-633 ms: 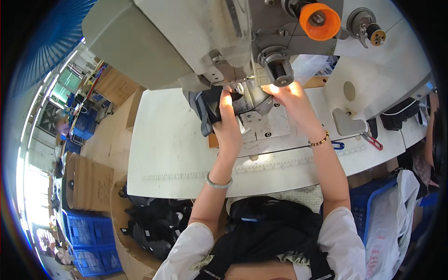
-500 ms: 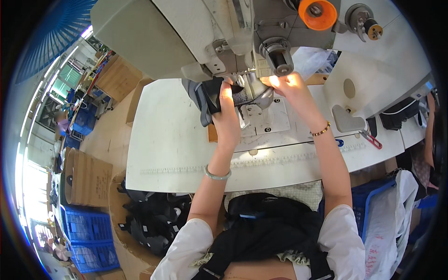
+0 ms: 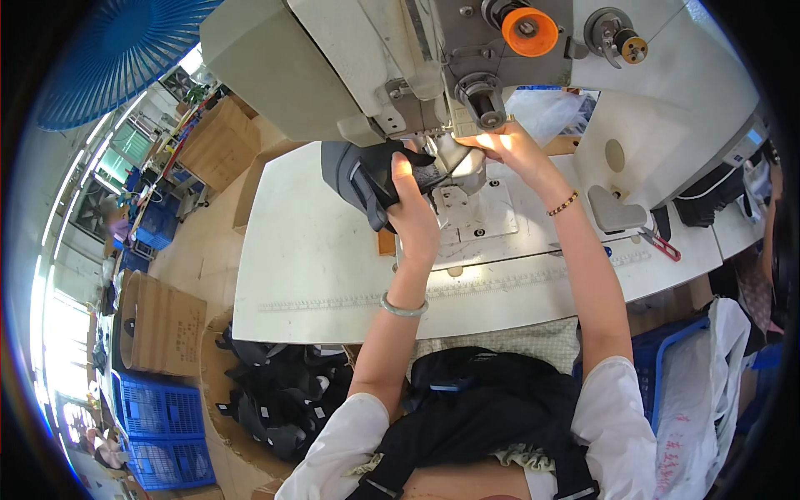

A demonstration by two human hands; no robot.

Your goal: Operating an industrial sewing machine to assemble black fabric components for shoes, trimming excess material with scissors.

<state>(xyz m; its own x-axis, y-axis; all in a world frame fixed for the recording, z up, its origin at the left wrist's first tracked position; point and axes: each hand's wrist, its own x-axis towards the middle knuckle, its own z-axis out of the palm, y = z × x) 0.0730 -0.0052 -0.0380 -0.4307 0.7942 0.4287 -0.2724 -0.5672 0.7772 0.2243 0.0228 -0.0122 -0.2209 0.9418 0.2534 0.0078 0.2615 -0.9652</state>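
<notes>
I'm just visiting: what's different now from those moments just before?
The dark fabric piece in the left hand has turned or spread, showing more of its curved panel at left. The whole view shifted, bringing in more of the blue fan. No new hold or release shows: the left hand still grips the piece; the right hand stays near the sewing machine.

- The left hand (image 3: 414, 218): most fingers hidden behind the dark fabric piece (image 3: 357, 179).
- The right hand (image 3: 518, 150): fingertips hard to make out in the glare.
- The sewing machine (image 3: 342, 75): top cut off by the upper edge; details under its head too small to tell.
- A blue fan (image 3: 129, 46): cut off at the upper edge.
- A cardboard box (image 3: 214, 400): partly hidden beneath the surface (image 3: 321, 258).
- A background person (image 3: 118, 225), far left: blurred.
- A blue crate (image 3: 662, 354): partly covered by a white sack (image 3: 710, 387).
</notes>
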